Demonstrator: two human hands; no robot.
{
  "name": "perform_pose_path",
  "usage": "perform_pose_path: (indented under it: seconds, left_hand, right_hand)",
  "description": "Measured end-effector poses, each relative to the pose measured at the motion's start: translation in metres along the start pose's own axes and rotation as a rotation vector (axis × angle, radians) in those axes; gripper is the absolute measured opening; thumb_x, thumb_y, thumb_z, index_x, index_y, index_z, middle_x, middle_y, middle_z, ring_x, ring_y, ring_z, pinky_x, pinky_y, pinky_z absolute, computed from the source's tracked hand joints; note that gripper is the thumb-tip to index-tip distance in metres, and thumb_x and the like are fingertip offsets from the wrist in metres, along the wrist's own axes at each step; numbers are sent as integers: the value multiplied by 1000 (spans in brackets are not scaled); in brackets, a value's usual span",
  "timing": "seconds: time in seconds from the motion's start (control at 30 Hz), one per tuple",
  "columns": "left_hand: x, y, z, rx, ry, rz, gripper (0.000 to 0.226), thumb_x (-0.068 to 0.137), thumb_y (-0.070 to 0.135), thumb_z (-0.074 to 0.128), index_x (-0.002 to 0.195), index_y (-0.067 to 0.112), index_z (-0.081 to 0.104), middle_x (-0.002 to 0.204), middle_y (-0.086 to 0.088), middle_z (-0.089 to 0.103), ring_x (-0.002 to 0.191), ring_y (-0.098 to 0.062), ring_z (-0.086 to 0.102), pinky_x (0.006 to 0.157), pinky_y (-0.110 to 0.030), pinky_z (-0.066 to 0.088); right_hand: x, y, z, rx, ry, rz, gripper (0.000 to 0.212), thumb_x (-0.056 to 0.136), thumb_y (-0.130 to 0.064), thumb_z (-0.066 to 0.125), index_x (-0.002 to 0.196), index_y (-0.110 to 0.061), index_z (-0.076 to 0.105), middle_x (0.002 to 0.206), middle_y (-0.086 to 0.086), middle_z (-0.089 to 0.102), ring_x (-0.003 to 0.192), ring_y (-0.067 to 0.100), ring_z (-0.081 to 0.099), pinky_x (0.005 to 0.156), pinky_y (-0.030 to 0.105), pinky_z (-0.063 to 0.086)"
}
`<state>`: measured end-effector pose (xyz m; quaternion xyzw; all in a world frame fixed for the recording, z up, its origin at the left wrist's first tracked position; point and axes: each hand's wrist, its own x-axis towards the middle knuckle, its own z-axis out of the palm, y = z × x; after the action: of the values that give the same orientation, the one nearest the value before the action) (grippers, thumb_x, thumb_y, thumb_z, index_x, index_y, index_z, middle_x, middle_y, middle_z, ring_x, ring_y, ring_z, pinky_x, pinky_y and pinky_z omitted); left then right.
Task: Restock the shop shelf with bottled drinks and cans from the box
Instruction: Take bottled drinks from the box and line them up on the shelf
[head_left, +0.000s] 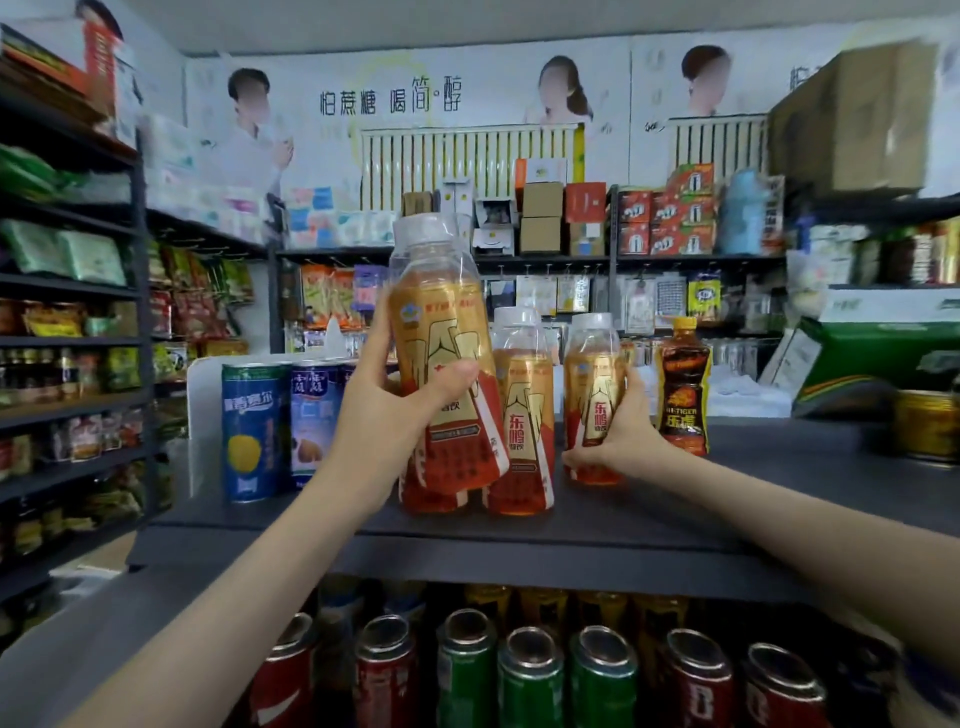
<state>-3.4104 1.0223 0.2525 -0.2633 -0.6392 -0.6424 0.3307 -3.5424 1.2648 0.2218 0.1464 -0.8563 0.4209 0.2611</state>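
Lower cans (530, 675) cut off at btm edge; cardboard box (857, 114) blurred.

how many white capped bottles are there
3: held bottle in left hand, middle bottle on the shelf, right bottle in right hand. Another may hide behind the held one.

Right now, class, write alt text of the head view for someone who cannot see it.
The left hand grips a tilted gold-and-red bottle over a dark shelf, while the right hand grips a matching bottle standing there. Red and green cans sit below.
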Motion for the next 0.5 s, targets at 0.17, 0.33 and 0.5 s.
perform_pose_path:
  seconds: [0.17, 0.33, 0.5]
  left_hand:
    - [7, -8, 2, 16, -26, 38, 94, 68, 42, 79, 145, 46, 27, 127, 10, 61, 112, -10, 62, 93, -43, 53]
    - [5, -7, 8, 32, -49, 85, 93, 71, 39, 82, 147, 43, 27, 125, 11, 62, 110, -10, 63, 90, -40, 55]
    - [-1, 0, 11, 79, -61, 138, 94, 65, 46, 74, 146, 47, 26, 125, 20, 60, 111, -2, 61, 89, -30, 55]
  right_hand:
    - [2, 0, -9, -98, -31, -119, 145, 60, -23, 90, 142, -34, -30, 157, 5, -9, 145, 19, 3, 114, 37, 18]
    - [-3, -1, -15, -265, -153, -202, 130, 75, -13, 80, 138, -52, -26, 152, 11, -33, 145, 24, 11, 102, 26, 36]
    - [16, 1, -2, -226, -172, -168, 127, 78, 0, 74, 135, -57, -23, 151, 15, -34, 144, 34, 17, 96, 26, 43]
